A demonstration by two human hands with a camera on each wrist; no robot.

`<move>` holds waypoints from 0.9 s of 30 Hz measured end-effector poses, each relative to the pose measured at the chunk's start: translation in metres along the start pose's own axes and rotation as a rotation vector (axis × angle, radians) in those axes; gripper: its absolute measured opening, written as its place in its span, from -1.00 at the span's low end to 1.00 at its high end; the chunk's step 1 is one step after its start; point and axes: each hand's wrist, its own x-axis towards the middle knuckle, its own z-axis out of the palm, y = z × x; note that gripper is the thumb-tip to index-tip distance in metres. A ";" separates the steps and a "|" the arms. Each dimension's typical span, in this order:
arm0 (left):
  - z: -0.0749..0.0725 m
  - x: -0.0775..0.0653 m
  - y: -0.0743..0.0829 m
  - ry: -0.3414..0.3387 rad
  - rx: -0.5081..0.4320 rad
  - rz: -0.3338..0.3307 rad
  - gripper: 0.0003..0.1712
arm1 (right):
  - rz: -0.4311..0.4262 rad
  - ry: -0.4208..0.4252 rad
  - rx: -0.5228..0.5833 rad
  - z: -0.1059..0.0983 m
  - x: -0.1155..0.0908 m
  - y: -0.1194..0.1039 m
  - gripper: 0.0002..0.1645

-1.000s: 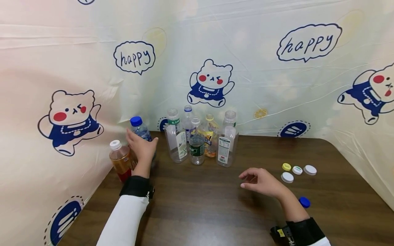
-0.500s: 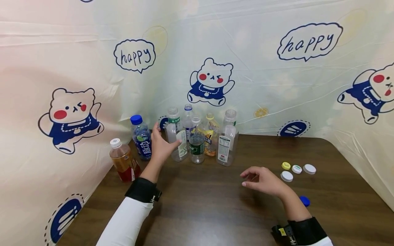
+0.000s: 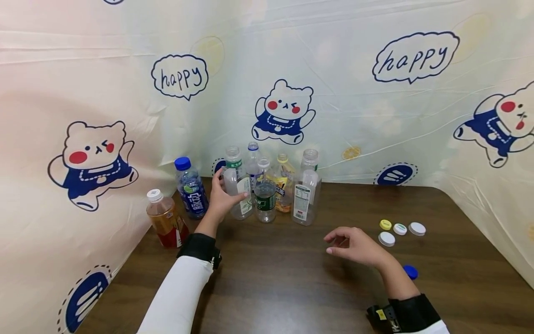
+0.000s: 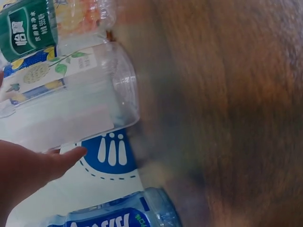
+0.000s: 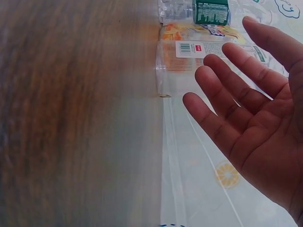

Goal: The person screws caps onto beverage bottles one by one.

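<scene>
My left hand (image 3: 222, 198) is beside a clear capless bottle (image 3: 238, 185) with a green neck band, thumb in front and fingers at its left side. In the left wrist view the clear bottle (image 4: 71, 106) lies between thumb and fingers, and I see no firm grip. Just to its right stands a clear bottle with a green label (image 3: 265, 199). My right hand (image 3: 354, 246) hovers over the table's right half, fingers relaxed. Its palm and spread fingers hold nothing in the right wrist view.
A blue-capped bottle (image 3: 192, 190) and a white-capped bottle of reddish drink (image 3: 167, 220) stand left. More capless bottles include a yellow-labelled one (image 3: 283, 188) and a clear square one (image 3: 306, 199). Loose caps lie right, including a yellow cap (image 3: 385, 225) and blue cap (image 3: 410, 272).
My left hand has moved right, from the blue-capped bottle to the clear bottle with the green neck band. The right hand has stayed almost still.
</scene>
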 end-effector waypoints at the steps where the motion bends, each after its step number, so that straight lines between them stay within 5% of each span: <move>1: 0.000 0.000 -0.001 0.016 0.008 0.010 0.25 | -0.001 0.000 0.000 0.000 0.000 0.000 -0.59; 6: -0.001 -0.002 -0.005 0.058 0.047 0.033 0.16 | -0.004 -0.005 0.001 0.001 0.000 -0.001 -0.60; 27: -0.015 -0.018 -0.003 0.041 0.100 0.069 0.10 | 0.004 -0.018 0.000 0.002 -0.005 0.008 -0.60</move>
